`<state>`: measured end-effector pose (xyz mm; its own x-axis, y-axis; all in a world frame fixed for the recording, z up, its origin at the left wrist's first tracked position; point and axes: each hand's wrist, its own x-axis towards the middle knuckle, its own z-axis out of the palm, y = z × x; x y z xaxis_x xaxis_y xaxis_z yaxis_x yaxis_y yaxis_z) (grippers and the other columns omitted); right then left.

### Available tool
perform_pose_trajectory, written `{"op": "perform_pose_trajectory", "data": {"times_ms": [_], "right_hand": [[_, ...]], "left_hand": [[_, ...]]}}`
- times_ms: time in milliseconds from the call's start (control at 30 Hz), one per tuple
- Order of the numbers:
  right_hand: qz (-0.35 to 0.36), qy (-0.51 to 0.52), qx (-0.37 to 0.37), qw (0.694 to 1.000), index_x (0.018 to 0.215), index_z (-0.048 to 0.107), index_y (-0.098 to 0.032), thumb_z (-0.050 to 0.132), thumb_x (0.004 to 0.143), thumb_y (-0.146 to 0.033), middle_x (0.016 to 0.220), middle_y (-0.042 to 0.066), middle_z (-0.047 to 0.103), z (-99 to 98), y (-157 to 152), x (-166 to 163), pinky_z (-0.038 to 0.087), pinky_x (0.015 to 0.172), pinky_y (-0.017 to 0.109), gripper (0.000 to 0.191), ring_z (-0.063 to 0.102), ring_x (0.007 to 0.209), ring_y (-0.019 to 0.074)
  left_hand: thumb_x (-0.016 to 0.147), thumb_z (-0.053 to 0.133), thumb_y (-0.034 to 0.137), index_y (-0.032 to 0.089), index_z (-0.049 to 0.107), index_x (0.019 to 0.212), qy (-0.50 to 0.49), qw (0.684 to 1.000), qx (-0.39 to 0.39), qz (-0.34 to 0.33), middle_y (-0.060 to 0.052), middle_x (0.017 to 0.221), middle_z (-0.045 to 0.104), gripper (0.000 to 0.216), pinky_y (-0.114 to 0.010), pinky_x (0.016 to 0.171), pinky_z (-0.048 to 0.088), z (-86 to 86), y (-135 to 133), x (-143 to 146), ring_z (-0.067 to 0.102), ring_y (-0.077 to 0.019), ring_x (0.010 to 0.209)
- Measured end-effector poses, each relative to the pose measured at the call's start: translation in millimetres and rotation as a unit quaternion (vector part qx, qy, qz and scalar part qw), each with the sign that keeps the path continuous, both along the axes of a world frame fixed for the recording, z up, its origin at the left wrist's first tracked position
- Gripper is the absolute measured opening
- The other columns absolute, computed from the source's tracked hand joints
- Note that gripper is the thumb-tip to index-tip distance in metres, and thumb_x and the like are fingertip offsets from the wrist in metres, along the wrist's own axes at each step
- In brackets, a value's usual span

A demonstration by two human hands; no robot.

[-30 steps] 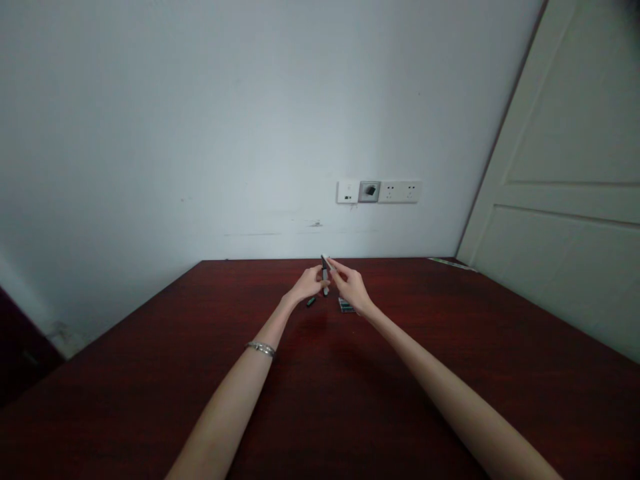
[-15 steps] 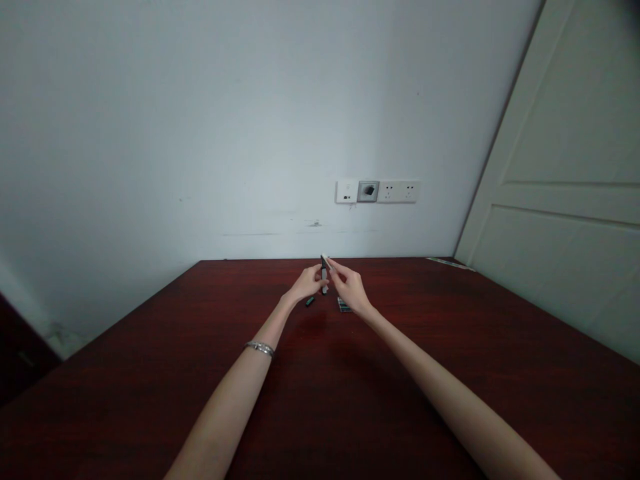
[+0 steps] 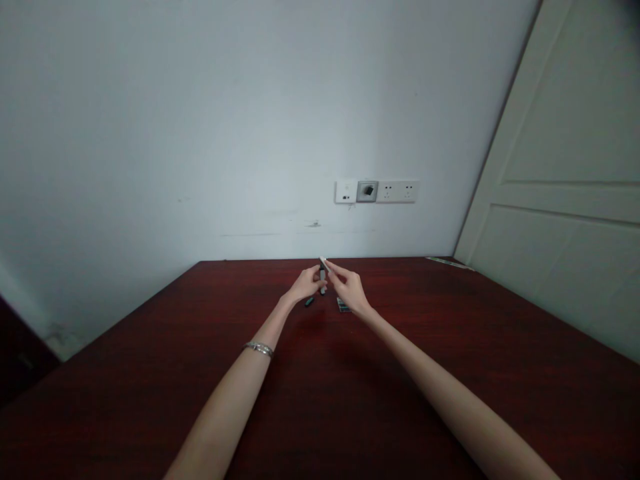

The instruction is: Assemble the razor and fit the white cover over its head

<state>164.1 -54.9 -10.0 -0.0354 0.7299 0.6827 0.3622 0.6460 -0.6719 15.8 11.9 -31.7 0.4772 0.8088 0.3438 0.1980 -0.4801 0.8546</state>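
Observation:
Both my arms reach far out over a dark red wooden table [image 3: 400, 400]. My left hand [image 3: 304, 287] and my right hand [image 3: 349, 288] meet at a small upright dark stick-like object with a pale tip [image 3: 323, 275], and the fingers of both pinch it. A bracelet [image 3: 259, 347] circles my left wrist. On the table just below my left hand lies a small dark green piece [image 3: 309, 302]. A small dark flat item [image 3: 343, 305] lies beside my right hand, partly hidden by it.
A white wall stands behind the table with a row of sockets [image 3: 376, 191]. A pale door [image 3: 575, 200] is at the right. A thin pale strip [image 3: 449, 263] lies at the table's far right corner.
Both hands have stayed together on the small object, which now sits slightly lower. The view has shifted a little.

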Motion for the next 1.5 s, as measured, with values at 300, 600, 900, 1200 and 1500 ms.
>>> {"op": "perform_pose_trajectory", "data": {"times_ms": [300,600,900,1200,1500], "right_hand": [[0.006,-0.011,0.01,1.0,0.119,0.059,-0.015,0.046,0.083,-0.025,0.095,0.005,0.07,-1.8,0,0,0.049,0.072,0.028,0.039,0.063,0.074,0.0164],[-0.035,0.032,0.034,0.998,0.113,0.063,-0.017,0.046,0.082,-0.025,0.103,0.007,0.068,3.3,1,10,0.048,0.079,0.03,0.036,0.063,0.083,0.0183],[-0.043,-0.049,0.073,0.995,0.117,0.061,-0.017,0.043,0.083,-0.021,0.084,0.006,0.068,-0.1,4,10,0.044,0.065,0.024,0.038,0.056,0.065,0.014],[-0.036,-0.049,0.078,0.995,0.118,0.06,-0.016,0.042,0.084,-0.021,0.07,0.003,0.061,-10.0,2,8,0.041,0.061,0.023,0.039,0.051,0.06,0.0127],[-0.036,-0.046,0.089,0.994,0.122,0.057,-0.017,0.04,0.085,-0.022,0.071,0.003,0.059,-8.6,2,9,0.04,0.059,0.023,0.041,0.049,0.06,0.0127]], "left_hand": [[0.073,0.056,0.011,0.012,0.05,0.102,0.006,1.0,0.007,0.007,-0.002,0.068,0.063,0.029,-0.02,0.049,0.046,0.5,1,0,0.063,-0.0133,0.058],[0.073,0.055,0.012,0.011,0.051,0.103,-0.004,1.0,-0.001,0.016,-0.002,0.064,0.062,0.03,-0.02,0.05,0.046,3.6,-1,-3,0.062,-0.0125,0.055],[0.072,0.057,0.011,0.011,0.05,0.108,0.004,1.0,0.002,0.008,0.0,0.062,0.062,0.037,-0.021,0.051,0.047,9.4,-8,2,0.062,-0.0131,0.055],[0.071,0.056,0.009,0.011,0.05,0.103,-0.014,1.0,-0.015,0.009,-0.001,0.065,0.061,0.033,-0.02,0.05,0.047,7.4,-5,-1,0.062,-0.0127,0.056],[0.072,0.058,0.012,0.013,0.05,0.104,-0.005,1.0,-0.008,0.006,-0.001,0.066,0.062,0.032,-0.021,0.051,0.047,5.4,-5,0,0.063,-0.0134,0.057]]}}
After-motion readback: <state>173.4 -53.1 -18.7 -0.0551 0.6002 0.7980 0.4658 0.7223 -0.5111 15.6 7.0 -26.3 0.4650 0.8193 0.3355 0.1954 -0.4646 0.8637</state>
